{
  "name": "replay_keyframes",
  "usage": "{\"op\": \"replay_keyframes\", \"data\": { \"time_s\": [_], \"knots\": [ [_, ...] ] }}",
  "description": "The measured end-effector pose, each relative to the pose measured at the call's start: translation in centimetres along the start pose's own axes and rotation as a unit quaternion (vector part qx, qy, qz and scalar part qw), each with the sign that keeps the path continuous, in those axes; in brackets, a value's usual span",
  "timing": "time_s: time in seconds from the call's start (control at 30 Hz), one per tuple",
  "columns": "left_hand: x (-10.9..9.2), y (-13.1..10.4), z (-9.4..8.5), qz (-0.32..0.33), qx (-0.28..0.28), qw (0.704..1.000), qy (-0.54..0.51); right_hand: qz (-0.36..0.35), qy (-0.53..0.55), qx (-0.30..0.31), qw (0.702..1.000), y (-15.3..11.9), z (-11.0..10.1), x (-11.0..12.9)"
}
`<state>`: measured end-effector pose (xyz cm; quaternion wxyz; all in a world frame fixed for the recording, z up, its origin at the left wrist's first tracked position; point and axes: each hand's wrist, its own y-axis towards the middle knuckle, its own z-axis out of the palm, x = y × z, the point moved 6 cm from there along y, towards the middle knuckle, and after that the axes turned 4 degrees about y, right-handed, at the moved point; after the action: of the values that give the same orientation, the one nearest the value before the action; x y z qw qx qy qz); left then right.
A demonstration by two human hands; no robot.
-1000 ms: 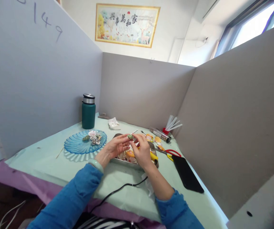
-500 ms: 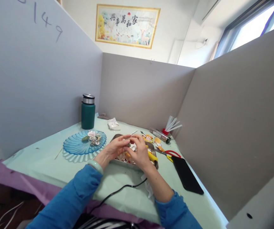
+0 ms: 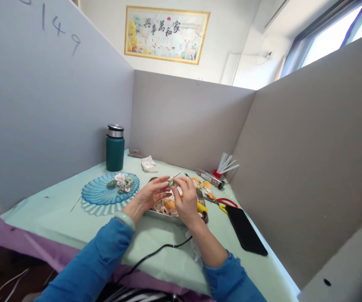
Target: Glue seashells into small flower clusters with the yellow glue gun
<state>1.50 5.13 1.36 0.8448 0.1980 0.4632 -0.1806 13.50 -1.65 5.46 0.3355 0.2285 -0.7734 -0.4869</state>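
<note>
Above a metal tray (image 3: pixel 165 217) of mixed seashells, both of my hands meet around a small green shell (image 3: pixel 171 183). My right hand (image 3: pixel 185 201) pinches it between thumb and fingertips. From the other side, my left hand (image 3: pixel 152 193) has its thumb and index fingertips closed at the shell's edge, its other fingers loosely curled. Within the tray lie white and orange shells (image 3: pixel 170 204), partly hidden by my hands. A yellow tool (image 3: pixel 202 207), possibly a glue gun, rests at the tray's right side.
To the left, a blue scalloped plate (image 3: pixel 94 191) bears a shell cluster (image 3: pixel 122 182). Behind it stands a green bottle (image 3: pixel 115 153). Scissors (image 3: pixel 226 203), a black phone (image 3: pixel 245 230) and white sticks (image 3: pixel 226 163) in a red holder are right. A black cord (image 3: pixel 158 251) crosses the front.
My fingers have shifted and parted slightly, so the green shell between them now shows more clearly. The view has moved a little; the things on the table stay put.
</note>
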Motion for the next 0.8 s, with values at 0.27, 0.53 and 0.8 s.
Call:
{"op": "replay_keyframes", "data": {
  "time_s": [0.27, 0.53, 0.8],
  "knots": [
    [0.1, -0.1, 0.4, -0.002, 0.019, 1.000, 0.005, -0.008, 0.028, 0.027, 0.999, 0.0, 0.3, 0.1],
    [0.3, -0.2, 1.1, -0.019, 0.064, 0.998, 0.011, -0.003, 0.016, 0.036, 0.999, 0.0, 0.5, 0.2],
    [0.4, -0.5, 1.7, -0.038, 0.105, 0.994, 0.003, -0.007, 0.027, 0.054, 0.998, 0.0, 0.6, 0.5]
  ]
}}
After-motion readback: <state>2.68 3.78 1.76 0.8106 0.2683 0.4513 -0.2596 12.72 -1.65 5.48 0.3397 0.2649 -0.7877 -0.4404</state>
